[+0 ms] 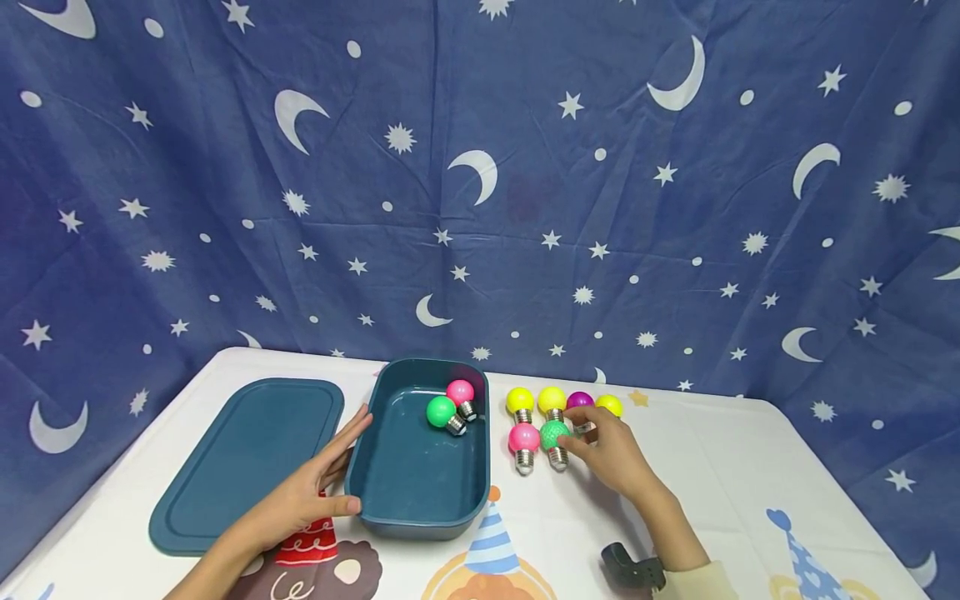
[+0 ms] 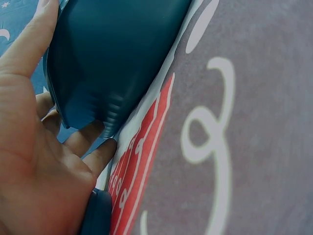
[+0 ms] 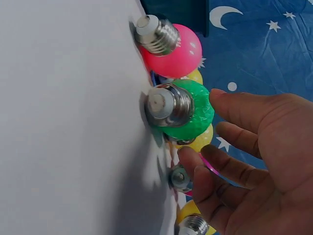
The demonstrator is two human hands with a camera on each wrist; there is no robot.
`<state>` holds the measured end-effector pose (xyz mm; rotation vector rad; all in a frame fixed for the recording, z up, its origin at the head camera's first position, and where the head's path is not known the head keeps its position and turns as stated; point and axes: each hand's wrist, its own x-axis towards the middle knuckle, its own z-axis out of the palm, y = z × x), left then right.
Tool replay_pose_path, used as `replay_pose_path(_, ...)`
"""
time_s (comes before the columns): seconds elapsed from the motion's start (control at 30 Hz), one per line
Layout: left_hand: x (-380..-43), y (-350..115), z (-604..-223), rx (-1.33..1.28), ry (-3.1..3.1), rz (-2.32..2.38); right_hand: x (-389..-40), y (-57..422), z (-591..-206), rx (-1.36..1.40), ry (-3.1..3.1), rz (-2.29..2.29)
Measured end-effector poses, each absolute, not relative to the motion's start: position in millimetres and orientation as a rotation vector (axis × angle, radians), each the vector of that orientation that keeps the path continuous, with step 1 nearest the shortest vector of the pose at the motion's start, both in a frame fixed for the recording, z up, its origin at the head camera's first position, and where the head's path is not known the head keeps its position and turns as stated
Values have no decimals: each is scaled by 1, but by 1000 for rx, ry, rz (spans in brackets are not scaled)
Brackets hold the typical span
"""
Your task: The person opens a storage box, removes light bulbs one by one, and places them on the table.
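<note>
A deep teal plastic box [image 1: 420,527] stands on the table, with a green bulb [image 1: 441,412] and a pink bulb [image 1: 460,392] lying at its far right. My left hand [image 1: 311,492] lies along the box's left wall, fingers extended and thumb at the near corner. To the right of the box, my right hand [image 1: 606,446] reaches over a textured green bulb [image 3: 193,110], thumb tip at its edge, fingers spread rather than wrapped round it. Beside that bulb lies another pink bulb [image 1: 524,438]. Behind are yellow bulbs [image 1: 520,400] and a purple bulb [image 1: 580,402], partly hidden by the hand.
A flat teal lid [image 1: 251,458] lies left of the box, near the left forearm. The white cloth [image 1: 720,492] has printed party figures. A blue curtain [image 1: 525,208] with moons and stars hangs behind the table. A black band [image 1: 633,568] is on the right wrist.
</note>
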<state>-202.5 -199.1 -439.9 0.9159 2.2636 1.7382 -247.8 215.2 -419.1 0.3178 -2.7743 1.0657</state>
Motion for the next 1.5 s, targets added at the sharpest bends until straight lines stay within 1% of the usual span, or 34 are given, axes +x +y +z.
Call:
replay_pose_path(0.27,-203,-199,-442,956,2270,1730,-248,219,-413,284,-2786,1044)
replay_pose_path(0.63,-205,-200,-443,944,2261,1737,-246,221,-403,328,-2745,1043)
replay_pose_path(0.97,-204,-199,-442,967,2269,1735,-242,214,-393,393,-2680,1083)
replay_pose_path(1.23,-203,-198,-442,963,2253,1738,-238,187,-383,400,-2672,1095)
replay_pose_path(1.5,-203,-198,-442,952,2248,1747,-242,147,-369,516,-2644,1118)
